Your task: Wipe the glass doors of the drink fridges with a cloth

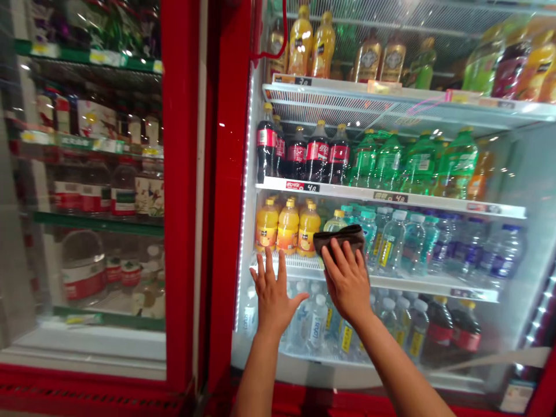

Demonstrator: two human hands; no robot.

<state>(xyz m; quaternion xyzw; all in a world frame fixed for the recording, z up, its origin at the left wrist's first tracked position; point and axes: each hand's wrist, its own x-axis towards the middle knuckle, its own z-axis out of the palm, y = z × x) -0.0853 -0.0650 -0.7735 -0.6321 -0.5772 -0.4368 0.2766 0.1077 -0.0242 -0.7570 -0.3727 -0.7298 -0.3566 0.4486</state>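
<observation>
My right hand (346, 284) lies over a folded dark cloth (357, 236), holding it flat against the glass door (278, 324) of a lit drinks fridge. The cloth's top edge sticks out beyond my fingertips. To the left of it, my left hand (273, 295) is spread open at the glass, thumb out and nothing in it. Whether its palm touches the pane I cannot tell. Behind the glass, near my left fingertips, stand orange juice bottles (287, 223). Water bottles (393, 240) show to the right of the cloth.
A red door frame (230, 191) borders the fridge on the left. Cola bottles (317, 153) and green soda bottles (419, 162) fill a shelf above my hands. A red cord-like strip (284, 29) hangs at the upper left. Another fridge with a red frame (180, 191) stands further left.
</observation>
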